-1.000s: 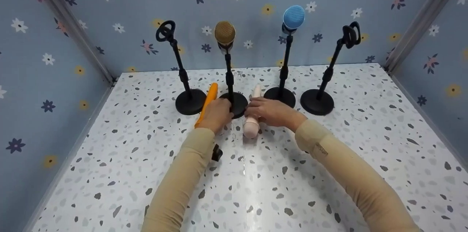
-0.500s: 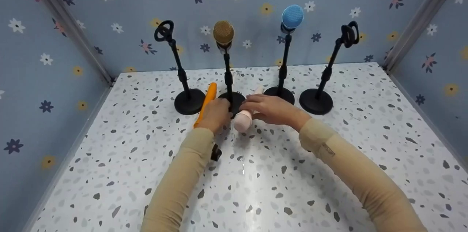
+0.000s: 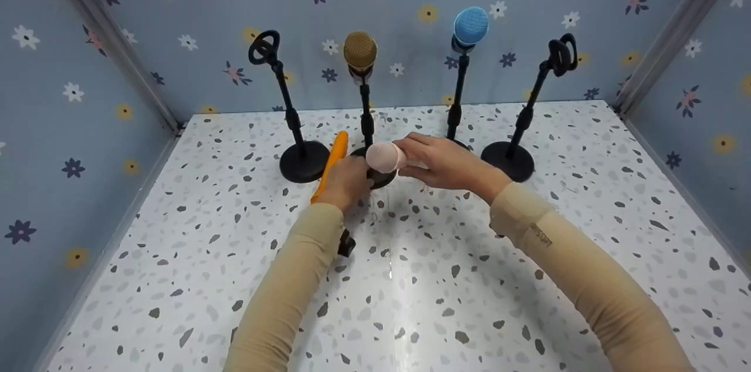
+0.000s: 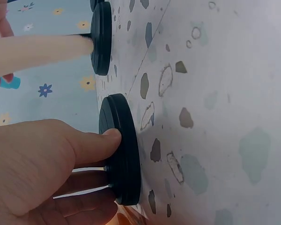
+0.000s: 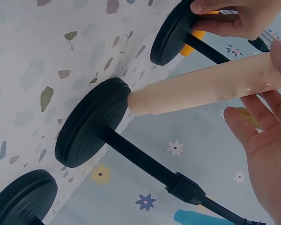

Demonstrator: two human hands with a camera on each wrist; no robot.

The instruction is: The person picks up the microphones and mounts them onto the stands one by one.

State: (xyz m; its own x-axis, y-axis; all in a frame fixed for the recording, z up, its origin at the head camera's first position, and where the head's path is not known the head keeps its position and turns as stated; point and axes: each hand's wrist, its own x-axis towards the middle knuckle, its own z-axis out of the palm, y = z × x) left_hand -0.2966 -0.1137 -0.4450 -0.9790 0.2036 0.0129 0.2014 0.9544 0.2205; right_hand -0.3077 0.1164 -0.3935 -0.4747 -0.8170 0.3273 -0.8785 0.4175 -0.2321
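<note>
In the head view my left hand [image 3: 346, 181] grips the round black base of the microphone stand that carries a gold microphone [image 3: 360, 52]. The left wrist view shows the thumb on the edge of this base [image 4: 124, 159], with fingers on its other face. My right hand [image 3: 449, 163] holds a pale pink microphone [image 3: 382, 157] above the table, its head pointing toward me. The right wrist view shows its long handle [image 5: 196, 89], whose end overlaps a neighbouring stand's base. An orange microphone [image 3: 335, 155] lies left of my left hand, partly hidden by it.
A bare stand [image 3: 302, 161] is at the left, and another bare stand [image 3: 509, 159] at the right. Between them a further stand carries a blue microphone [image 3: 471, 26]. Patterned walls [image 3: 405, 87] enclose the back and sides of the speckled table [image 3: 446, 278].
My right hand has lifted the pink microphone off the table, and its head has swung up and to the left. My left hand stays at the stand's base.
</note>
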